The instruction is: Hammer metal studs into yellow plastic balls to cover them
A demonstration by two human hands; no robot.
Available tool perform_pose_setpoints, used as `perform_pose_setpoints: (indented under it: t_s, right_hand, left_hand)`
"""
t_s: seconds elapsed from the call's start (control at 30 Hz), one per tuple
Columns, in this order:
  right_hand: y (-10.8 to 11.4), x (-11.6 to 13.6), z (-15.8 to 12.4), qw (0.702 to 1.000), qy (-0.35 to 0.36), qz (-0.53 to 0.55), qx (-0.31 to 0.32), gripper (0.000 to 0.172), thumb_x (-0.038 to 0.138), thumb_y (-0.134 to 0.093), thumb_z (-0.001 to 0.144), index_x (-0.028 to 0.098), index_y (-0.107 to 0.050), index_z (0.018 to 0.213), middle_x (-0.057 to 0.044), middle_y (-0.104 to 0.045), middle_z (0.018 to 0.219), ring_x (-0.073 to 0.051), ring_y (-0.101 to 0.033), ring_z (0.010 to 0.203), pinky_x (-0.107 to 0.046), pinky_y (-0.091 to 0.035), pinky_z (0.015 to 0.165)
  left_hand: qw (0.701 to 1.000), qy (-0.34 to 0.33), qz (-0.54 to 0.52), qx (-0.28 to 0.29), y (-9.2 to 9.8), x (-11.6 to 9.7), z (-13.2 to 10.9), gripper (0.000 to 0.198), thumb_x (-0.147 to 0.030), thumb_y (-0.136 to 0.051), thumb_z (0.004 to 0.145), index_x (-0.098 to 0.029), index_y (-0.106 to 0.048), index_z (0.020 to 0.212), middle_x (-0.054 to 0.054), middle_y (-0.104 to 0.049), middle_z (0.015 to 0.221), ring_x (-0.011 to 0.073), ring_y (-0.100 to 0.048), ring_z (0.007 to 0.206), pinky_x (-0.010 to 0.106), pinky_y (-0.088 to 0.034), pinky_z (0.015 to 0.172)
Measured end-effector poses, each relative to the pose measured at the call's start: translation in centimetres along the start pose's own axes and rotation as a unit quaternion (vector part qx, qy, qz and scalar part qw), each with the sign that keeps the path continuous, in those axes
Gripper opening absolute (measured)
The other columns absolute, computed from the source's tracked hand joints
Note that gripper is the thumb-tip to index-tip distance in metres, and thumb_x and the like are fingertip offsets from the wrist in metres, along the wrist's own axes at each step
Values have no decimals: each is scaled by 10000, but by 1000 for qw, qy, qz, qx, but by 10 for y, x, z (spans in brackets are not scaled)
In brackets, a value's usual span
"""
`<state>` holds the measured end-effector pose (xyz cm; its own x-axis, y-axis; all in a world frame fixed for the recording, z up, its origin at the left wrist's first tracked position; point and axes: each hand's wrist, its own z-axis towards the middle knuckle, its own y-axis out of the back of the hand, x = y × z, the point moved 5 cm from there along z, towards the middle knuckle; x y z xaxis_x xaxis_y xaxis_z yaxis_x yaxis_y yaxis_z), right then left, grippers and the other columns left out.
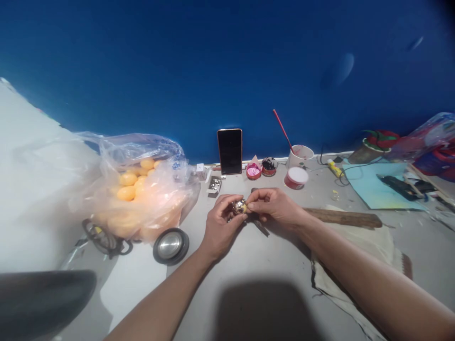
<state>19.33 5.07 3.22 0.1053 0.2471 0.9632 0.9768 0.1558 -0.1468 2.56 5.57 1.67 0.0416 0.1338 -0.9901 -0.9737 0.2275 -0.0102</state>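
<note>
My left hand (219, 227) and my right hand (272, 206) meet over the middle of the grey table (263, 265). Between their fingertips sits a small round shiny ball (240, 206), gold and silver in colour. The left hand's fingers curl around it from the left. From the right, thumb and forefinger of the other hand pinch at it. Both forearms reach in from the bottom edge.
A clear plastic bag (142, 189) of yellow-orange balls lies at left, a round metal lid (171, 245) beside it. A phone (229, 150) leans on the blue wall. Small paint pots (269, 166), a white cup (300, 155) with a red stick, a wooden stick (343, 218) and cloth lie right.
</note>
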Motion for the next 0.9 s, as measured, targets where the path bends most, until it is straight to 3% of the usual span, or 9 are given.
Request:
perform_pose_setpoints:
  t_s: [0.67,0.9]
  right_hand:
    - [-1,3,-2,1000,-7,-23,-9,207,301,-858,657,151,-739,736,-27,-689,639,-83,-485,499,-225,-371,461]
    - [-2,5,-3,999,-6,-37,-11,232,324,-861,653,151,-727,727,-26,-689,631,-86,-507,504,-217,-398,460]
  left_hand:
    - [996,-46,71,1,0,-5,1,313,-180,-807,731,-218,-758,1038,61,-661,1084,207,-639,987,299,-522,830]
    - [998,-33,53,0,-1,-6,0,307,-185,-814,723,-215,-762,1025,52,-661,1035,194,-645,927,289,-530,787]
